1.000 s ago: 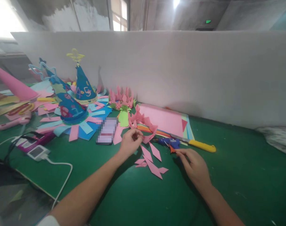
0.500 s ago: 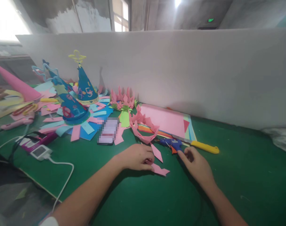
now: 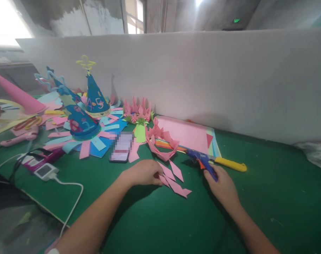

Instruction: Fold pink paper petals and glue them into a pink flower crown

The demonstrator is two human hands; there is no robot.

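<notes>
My left hand (image 3: 144,173) lies on the green table (image 3: 160,218) with its fingertips pinched on one of the loose pink folded paper pieces (image 3: 173,180). Just behind the pieces sits a pink ring of joined paper points (image 3: 161,143). My right hand (image 3: 223,185) is closed round the handle of a blue glue gun (image 3: 202,160), whose nozzle points left toward the ring. A yellow-handled knife (image 3: 223,163) lies right behind the gun.
A stack of coloured paper sheets (image 3: 186,135) lies against the white partition (image 3: 202,77). Left of it are a pink paper flower (image 3: 137,113), a phone (image 3: 120,146), two blue party hats (image 3: 88,106), a pink cone (image 3: 16,93) and a charger with cables (image 3: 44,171).
My left hand let go of the pink ring and came down onto the loose pink pieces. My right hand took hold of the blue glue gun and raised it off the table.
</notes>
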